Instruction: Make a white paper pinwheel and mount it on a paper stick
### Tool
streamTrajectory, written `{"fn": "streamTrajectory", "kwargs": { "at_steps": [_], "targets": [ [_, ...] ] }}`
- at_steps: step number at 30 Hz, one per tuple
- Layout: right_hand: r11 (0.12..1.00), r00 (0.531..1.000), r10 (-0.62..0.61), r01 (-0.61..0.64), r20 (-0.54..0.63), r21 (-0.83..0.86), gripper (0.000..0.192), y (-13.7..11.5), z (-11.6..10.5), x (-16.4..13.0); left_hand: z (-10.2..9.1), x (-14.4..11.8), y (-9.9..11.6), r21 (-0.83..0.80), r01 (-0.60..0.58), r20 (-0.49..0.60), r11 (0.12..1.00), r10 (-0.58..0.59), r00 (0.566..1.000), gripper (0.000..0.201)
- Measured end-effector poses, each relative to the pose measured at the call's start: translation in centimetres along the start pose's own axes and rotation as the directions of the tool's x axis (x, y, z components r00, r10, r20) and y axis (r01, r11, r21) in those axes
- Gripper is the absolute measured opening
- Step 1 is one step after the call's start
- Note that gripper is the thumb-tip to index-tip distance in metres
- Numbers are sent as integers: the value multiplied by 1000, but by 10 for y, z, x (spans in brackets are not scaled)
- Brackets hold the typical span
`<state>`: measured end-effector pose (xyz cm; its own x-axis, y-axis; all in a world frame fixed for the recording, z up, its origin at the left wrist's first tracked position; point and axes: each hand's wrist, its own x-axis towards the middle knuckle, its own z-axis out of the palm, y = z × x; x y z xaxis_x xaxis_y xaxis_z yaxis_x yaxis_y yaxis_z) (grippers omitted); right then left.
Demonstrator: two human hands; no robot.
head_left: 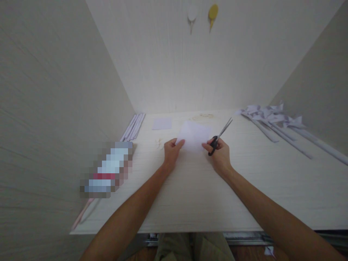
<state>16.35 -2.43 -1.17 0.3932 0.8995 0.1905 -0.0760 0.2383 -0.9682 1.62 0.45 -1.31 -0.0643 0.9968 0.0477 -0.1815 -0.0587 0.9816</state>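
Note:
A sheet of white paper (pixel 193 136) is stretched between my two hands, a little above the white tabletop (pixel 195 195). My left hand (pixel 172 151) pinches its left edge between thumb and fingers. At the lower right corner, my right hand (pixel 219 150) grips the paper too. Black-handled scissors (pixel 223 129) hang on that same right hand, their blades pointing up and away to the right. A smaller square of paper (pixel 162 123) lies flat on the table behind my left hand.
Several paper pinwheels (pixel 268 115) on paper sticks lie at the right. Rolled paper sticks (pixel 133 127) rest at the back left, behind a pixelated object (pixel 111 168). Small pale scraps (pixel 202 117) lie near the back wall, which carries two hooks, one white (pixel 191 15), one yellow (pixel 213 13).

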Motion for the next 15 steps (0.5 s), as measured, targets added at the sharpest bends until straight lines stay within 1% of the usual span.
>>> {"fn": "streamTrajectory", "kwargs": {
  "at_steps": [2, 4, 7, 9, 12, 14, 15],
  "targets": [
    [998, 998, -13, 16, -55, 59, 21, 1, 0, 2, 0, -1, 0, 7, 31, 69, 1000, -31, 997, 15],
    [992, 996, -8, 19, -90, 126, 22, 1, -1, 4, 0, -3, 2, 19, 82, 166, 996, -84, 982, 14],
    [975, 995, 46, -26, -85, 222, 22, 0, -2, 6, 0, -4, 4, 38, 163, 295, 986, -167, 941, 16],
    [960, 993, 91, -68, -72, 271, 22, -1, -2, 7, 0, -6, 5, 60, 193, 355, 979, -202, 913, 19],
    [945, 994, 101, -84, -38, 316, 22, -3, -1, 7, 0, -8, 6, 97, 168, 408, 981, -193, 892, 27],
    [941, 997, 81, -70, -19, 332, 22, -2, 0, 8, 1, -10, 6, 109, 129, 422, 986, -164, 892, 34],
    [940, 997, 65, -52, -29, 337, 21, -2, -1, 9, 2, -10, 6, 107, 114, 419, 988, -149, 896, 38]
  ]
}}
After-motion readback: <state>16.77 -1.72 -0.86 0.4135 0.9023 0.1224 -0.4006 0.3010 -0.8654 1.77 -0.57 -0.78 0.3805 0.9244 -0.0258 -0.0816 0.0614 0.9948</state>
